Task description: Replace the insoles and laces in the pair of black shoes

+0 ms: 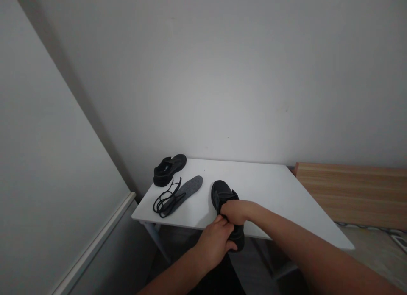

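Observation:
A black shoe (220, 189) lies at the front edge of the white table, its toe pointing away from me and its heel out past the edge. My left hand (216, 239) grips the shoe's side near the heel. My right hand (237, 211) is over the shoe's opening, fingers curled down at the tongue; the fingertips are hidden, so what they pinch does not show. To the left lies a grey insole (190, 185) with loose black shoelaces (165, 204) across its near end. Behind it a second black shoe (168, 170) stands without visible laces.
The white table (263, 176) stands against a grey wall (238, 74). A white panel (47, 159) rises close on the left. To the right is a wood-grain board (349, 193), with a patterned surface below it. My dark-clad leg is under the table's front edge.

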Tool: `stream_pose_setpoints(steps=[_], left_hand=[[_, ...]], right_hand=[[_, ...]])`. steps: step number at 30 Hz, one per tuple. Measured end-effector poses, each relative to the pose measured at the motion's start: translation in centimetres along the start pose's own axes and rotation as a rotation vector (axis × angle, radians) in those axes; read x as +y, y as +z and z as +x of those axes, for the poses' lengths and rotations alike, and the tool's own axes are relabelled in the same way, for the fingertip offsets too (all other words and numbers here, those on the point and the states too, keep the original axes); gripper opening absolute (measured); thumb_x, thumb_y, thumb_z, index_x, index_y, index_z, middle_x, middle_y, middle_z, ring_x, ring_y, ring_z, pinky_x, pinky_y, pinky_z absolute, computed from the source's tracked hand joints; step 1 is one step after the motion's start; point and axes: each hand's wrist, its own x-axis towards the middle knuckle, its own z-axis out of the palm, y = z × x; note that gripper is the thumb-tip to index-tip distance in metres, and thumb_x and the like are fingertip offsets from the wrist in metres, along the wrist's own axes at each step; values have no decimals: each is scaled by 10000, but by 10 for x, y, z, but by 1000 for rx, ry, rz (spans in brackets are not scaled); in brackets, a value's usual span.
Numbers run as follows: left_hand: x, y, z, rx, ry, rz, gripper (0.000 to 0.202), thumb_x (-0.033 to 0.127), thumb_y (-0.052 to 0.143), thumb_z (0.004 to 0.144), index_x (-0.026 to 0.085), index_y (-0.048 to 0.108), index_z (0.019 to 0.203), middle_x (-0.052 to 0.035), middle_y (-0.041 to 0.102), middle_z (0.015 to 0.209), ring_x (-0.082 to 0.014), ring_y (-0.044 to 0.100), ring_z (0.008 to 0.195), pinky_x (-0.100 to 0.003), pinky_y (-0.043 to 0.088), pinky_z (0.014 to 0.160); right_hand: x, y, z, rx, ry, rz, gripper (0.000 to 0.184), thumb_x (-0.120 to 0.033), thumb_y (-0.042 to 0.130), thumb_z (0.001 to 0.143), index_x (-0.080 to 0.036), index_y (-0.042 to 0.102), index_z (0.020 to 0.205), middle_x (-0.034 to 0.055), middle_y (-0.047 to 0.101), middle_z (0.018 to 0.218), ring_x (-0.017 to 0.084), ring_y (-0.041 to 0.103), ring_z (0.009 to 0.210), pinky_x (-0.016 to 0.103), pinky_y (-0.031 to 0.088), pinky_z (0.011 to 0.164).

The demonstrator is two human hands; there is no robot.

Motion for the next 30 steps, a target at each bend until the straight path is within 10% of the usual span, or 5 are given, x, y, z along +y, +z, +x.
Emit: stream_pose_setpoints(steps=[4, 10, 15, 21, 30], left_hand=[[-4, 6, -5, 24, -19, -32, 280, 292, 661, 718, 179, 537, 942, -55, 561, 1042, -211, 470, 1032, -317, 414, 856], [-19, 19, -12, 227, 84, -53, 414, 257, 692, 689, 201, 484, 1043, -62, 522, 1134, -237, 384, 1181, -411, 351, 996], [-33, 16, -17, 348, 94, -43, 436, 317, 732, 638, 230, 533, 1016, -57, 526, 1143, -274, 387, 1170, -487, 343, 1000], [-40, 13, -11, 511, -41, -268, 541, 325, 484, 839, 189, 298, 1329, -134, 370, 1338, -236, 343, 1247, -474, 313, 1037], [-43, 10, 19, 401, -6, -327, 603, 83, 410, 747, 216, 379, 1334, -52, 351, 1415, -188, 298, 1304, -408, 230, 1112]], right_hand=[[1, 1, -44, -24, -73, 41, 251, -94, 442, 752, -148, 673, 834, 77, 693, 820, 206, 632, 833, 361, 424, 853], [-9, 43, -69, 384, -22, 134, 306, -257, 610, 671, -185, 627, 968, 76, 663, 978, 244, 528, 1087, 504, 25, 1077], [-7, 54, -66, 466, -24, 211, 162, -282, 621, 715, -227, 638, 866, 37, 656, 969, 214, 540, 1072, 510, 82, 1078], [0, 46, -44, 851, 176, 76, 347, -182, 480, 822, -217, 545, 1161, 64, 537, 1263, 233, 342, 1276, 506, 161, 1072], [4, 64, -29, 889, 299, 17, 240, -183, 487, 817, -262, 642, 982, 47, 564, 1220, 275, 371, 1252, 583, 158, 1046]])
